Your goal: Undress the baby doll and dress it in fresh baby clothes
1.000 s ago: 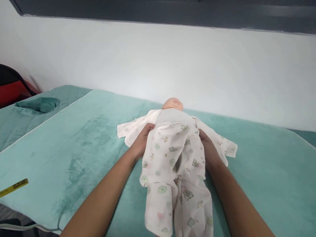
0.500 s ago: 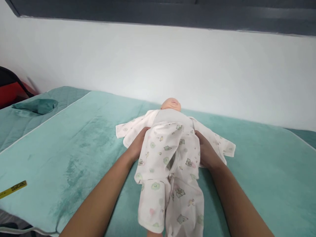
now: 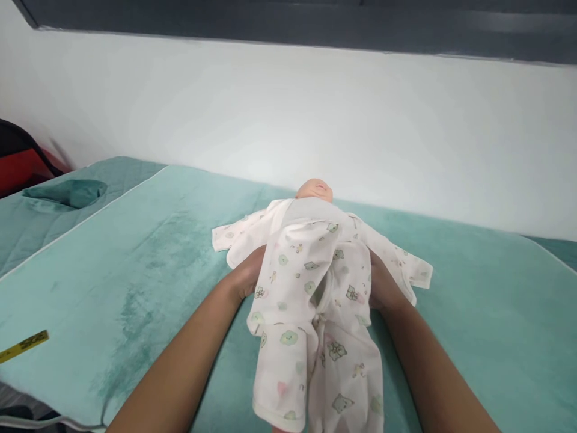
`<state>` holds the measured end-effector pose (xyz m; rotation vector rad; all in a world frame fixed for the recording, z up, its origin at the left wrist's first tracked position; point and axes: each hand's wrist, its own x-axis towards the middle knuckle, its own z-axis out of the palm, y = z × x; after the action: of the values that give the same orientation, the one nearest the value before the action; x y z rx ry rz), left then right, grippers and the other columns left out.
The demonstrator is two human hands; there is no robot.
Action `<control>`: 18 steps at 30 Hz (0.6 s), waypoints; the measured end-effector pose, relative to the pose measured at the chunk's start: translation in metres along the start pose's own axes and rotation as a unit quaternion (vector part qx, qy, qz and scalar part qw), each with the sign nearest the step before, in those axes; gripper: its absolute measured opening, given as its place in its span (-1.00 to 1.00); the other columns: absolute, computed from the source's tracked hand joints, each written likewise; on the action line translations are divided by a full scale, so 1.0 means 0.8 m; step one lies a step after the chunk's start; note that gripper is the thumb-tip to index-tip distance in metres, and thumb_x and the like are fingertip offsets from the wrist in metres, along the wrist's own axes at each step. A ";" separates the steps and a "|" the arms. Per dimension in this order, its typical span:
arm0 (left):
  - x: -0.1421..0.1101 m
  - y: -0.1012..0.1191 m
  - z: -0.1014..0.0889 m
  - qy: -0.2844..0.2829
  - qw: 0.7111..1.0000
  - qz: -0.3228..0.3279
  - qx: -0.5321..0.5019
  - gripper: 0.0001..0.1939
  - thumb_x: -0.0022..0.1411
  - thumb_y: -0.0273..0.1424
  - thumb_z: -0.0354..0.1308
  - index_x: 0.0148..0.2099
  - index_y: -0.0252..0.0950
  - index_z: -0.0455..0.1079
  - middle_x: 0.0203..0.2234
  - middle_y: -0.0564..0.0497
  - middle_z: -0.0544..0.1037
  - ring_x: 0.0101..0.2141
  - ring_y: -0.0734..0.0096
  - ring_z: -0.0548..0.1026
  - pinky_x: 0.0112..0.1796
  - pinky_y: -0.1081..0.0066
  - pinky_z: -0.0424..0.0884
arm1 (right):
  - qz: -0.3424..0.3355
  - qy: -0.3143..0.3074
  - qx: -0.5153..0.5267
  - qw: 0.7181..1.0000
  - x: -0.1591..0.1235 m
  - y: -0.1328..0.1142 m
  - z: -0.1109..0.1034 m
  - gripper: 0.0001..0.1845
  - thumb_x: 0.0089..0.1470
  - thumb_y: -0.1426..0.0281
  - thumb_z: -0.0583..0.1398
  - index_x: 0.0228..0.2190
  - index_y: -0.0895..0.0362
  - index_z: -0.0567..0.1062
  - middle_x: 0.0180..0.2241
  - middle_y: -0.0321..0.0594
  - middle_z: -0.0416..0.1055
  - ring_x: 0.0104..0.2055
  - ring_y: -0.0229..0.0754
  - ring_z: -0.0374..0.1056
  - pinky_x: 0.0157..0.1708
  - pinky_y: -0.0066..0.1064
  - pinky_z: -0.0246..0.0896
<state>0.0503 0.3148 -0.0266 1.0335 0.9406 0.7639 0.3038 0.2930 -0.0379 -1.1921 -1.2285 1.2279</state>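
A baby doll [image 3: 315, 189] lies on its back, head toward the wall, one foot just showing at the bottom edge. White printed baby pants [image 3: 311, 264] cover its legs, reaching the waist. An open white baby jacket [image 3: 256, 231] is spread beneath it, sleeves out to both sides. My left hand [image 3: 251, 270] is tucked behind the left side of the pants, its fingers hidden. On the opposite side, my right hand [image 3: 382, 282] reaches behind the pants near the hip, also with fingers out of sight. Whether either hand grips the cloth cannot be seen.
A teal padded mat [image 3: 148, 288] lies under the doll, against a white wall [image 3: 288, 120]. Bunched green cloth [image 3: 67, 195] and a red and black bag [image 3: 22, 165] are at the left. A yellow strip [image 3: 24, 347] and a cable [image 3: 54, 421] are at lower left.
Both hands have slid deeper behind the pants; the left fingers and thumb seen at the waistband before are now hidden. The pants and legs have shifted slightly right.
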 end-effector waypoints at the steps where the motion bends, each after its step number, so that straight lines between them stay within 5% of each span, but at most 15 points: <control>1: 0.003 -0.001 0.000 0.004 1.000 -0.016 -0.016 -0.63 0.05 -0.19 0.24 -0.16 -0.34 0.49 -0.53 -0.06 0.55 -0.45 0.21 0.48 -0.44 0.29 0.38 | 0.000 -0.001 0.001 1.000 0.000 0.001 0.001 -0.52 -0.09 0.20 0.35 -0.07 -0.05 0.52 -0.06 -0.24 0.51 -0.08 0.01 0.41 -0.13 -0.20 0.33; 10: 0.013 -0.009 0.007 0.025 0.998 0.053 -0.006 -0.62 0.13 -0.22 0.21 -0.03 -0.27 0.42 -0.17 -0.09 0.57 -0.20 0.20 0.48 -0.17 0.24 0.39 | -0.024 0.088 -0.132 0.987 -0.002 -0.008 0.011 -0.77 -0.04 0.17 0.27 -0.33 0.00 0.49 -0.36 -0.17 0.49 -0.14 0.08 0.35 -0.14 -0.15 0.27; 18: 0.015 -0.011 0.010 0.066 0.990 0.115 0.036 -0.73 0.19 -0.29 0.14 -0.07 -0.27 0.35 -0.03 -0.09 0.46 -0.07 0.21 0.38 -0.03 0.26 0.30 | -0.053 0.061 -0.200 0.976 0.003 -0.002 0.006 -0.63 -0.04 0.26 0.26 -0.14 0.04 0.48 -0.05 -0.11 0.47 0.07 0.12 0.29 0.01 -0.17 0.22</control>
<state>0.0634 0.3190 -0.0362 1.1801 0.9780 1.0062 0.2992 0.2951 -0.0363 -1.4467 -1.4684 0.8356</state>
